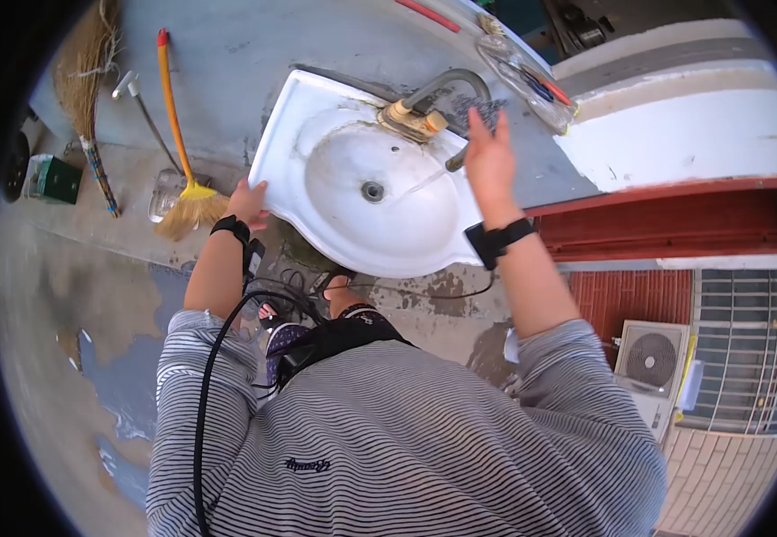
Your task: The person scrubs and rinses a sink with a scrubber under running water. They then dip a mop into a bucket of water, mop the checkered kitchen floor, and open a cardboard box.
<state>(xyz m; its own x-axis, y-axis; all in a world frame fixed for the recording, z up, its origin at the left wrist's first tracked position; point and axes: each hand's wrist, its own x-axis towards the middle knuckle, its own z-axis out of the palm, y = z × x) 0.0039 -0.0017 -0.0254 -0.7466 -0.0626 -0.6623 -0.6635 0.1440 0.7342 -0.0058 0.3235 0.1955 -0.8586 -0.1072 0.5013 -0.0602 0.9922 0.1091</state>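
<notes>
A white washbasin [327,234] with a round drain [372,191] stands before me. At its left corner my left hand [247,204] grips the rim, thumb and fingers at the edge. The faucet [413,122] has a tan base and a long curved spout that bends over to the right. A thin stream of water [424,183] runs from the spout's end into the bowl. My right hand [490,166] is raised beside the spout's end, fingers apart and holding nothing. Whether it touches the spout I cannot tell.
A yellow broom [193,201] and a straw broom [89,80] lean on the wall at left, near a dark green box [55,179]. A clear tray [522,80] with tools lies on the ledge. A black cable [209,385] hangs across my left arm. The ground has wet patches.
</notes>
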